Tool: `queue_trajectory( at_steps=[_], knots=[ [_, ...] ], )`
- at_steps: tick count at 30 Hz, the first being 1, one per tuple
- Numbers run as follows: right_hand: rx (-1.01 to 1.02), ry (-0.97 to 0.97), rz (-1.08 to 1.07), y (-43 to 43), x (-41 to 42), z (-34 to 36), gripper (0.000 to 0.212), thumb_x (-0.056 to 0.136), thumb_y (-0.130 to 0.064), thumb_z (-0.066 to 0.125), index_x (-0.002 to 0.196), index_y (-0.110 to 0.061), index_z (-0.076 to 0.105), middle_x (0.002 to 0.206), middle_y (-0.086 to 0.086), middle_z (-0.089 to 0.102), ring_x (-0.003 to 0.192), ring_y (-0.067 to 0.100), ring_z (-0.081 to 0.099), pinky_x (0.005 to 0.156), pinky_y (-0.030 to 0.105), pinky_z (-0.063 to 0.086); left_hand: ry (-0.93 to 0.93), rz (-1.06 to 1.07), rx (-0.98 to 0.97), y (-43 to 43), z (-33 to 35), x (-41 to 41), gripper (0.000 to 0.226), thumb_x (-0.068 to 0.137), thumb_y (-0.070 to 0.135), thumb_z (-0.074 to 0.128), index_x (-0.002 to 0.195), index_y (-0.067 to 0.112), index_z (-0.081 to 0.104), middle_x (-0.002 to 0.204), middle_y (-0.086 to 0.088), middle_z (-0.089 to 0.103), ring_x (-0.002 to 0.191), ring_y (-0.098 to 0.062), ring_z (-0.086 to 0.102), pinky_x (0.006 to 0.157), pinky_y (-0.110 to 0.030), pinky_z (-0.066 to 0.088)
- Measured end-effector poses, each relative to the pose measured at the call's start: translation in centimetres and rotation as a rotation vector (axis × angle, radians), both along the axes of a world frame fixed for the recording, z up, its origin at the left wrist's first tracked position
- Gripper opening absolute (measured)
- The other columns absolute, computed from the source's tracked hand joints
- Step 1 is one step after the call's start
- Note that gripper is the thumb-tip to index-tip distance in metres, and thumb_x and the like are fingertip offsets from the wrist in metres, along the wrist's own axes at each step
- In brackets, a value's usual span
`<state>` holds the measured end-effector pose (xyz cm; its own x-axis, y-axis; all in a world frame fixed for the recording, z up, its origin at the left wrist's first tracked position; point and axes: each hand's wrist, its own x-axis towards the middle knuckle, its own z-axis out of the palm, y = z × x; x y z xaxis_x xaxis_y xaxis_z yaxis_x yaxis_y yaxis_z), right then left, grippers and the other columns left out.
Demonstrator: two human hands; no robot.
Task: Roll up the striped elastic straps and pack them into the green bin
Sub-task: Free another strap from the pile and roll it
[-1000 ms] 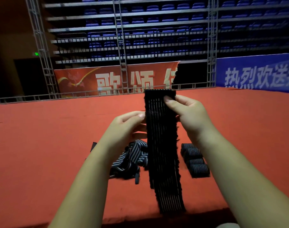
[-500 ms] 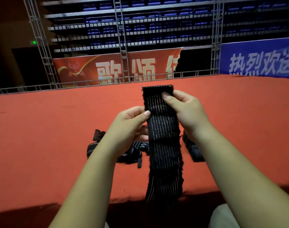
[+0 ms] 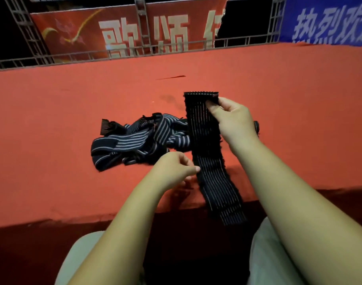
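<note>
To the left of both hands, a loose heap of striped straps (image 3: 139,140) lies tangled on the red table (image 3: 52,120). The left hand (image 3: 174,169), nearer the body and just below that heap, has its fingers curled, thumb and forefinger pinching the left edge of the hanging strap (image 3: 209,153) about halfway down. The right hand (image 3: 233,122), farther out and higher, grips the same strap near its top end between thumb and fingers, so it hangs flat past the table's edge toward the lap.
</note>
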<state>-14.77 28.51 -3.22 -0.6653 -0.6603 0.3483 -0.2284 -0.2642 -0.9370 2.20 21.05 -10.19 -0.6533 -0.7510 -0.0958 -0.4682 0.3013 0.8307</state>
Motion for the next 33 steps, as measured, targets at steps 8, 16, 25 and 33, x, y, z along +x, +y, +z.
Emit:
queue_trajectory(
  at_steps=[8, 16, 25, 33],
  knots=[
    [0.012, -0.033, -0.048, 0.0, -2.0, -2.0, 0.013, 0.102, -0.031, 0.073, 0.112, -0.032, 0.081, 0.093, -0.019, 0.082, 0.081, -0.006, 0.073, 0.072, 0.017, 0.053, -0.214, 0.071, -0.074, 1.2, -3.4, -2.3, 0.043, 0.082, 0.043, 0.090, 0.084, 0.003, 0.075, 0.080, -0.013, 0.080, 0.072, -0.030, 0.075, 0.073, -0.042, 0.061],
    [-0.008, -0.070, -0.059, 0.4, -2.7, -2.7, 0.027, 0.095, -0.041, 0.075, 0.118, -0.029, 0.082, 0.105, -0.009, 0.083, 0.105, 0.017, 0.079, 0.101, 0.054, 0.060, -0.148, 0.178, -0.094, 2.7, -3.6, -3.7, 0.038, 0.075, 0.033, 0.096, 0.085, 0.021, 0.060, 0.083, -0.005, 0.078, 0.077, -0.026, 0.077, 0.079, -0.044, 0.064],
    [-0.007, -0.098, -0.083, 1.1, -3.4, -3.2, 0.021, 0.101, -0.033, 0.073, 0.119, -0.025, 0.082, 0.102, -0.011, 0.083, 0.100, 0.013, 0.079, 0.097, 0.047, 0.063, -0.219, 0.152, -0.044, 3.5, -3.4, -4.0, 0.034, 0.083, 0.040, 0.091, 0.075, 0.015, 0.069, 0.080, -0.005, 0.078, 0.073, -0.024, 0.070, 0.063, -0.028, 0.046],
    [-0.029, -0.119, -0.058, 1.1, -3.8, -3.2, 0.019, 0.100, -0.032, 0.073, 0.115, -0.025, 0.082, 0.102, -0.006, 0.083, 0.101, 0.020, 0.079, 0.096, 0.055, 0.062, -0.305, 0.106, -0.024, 3.9, -3.4, -5.0, 0.032, 0.084, 0.038, 0.092, 0.072, 0.019, 0.069, 0.068, 0.000, 0.065, 0.073, -0.024, 0.064, 0.069, -0.028, 0.043]
  ],
)
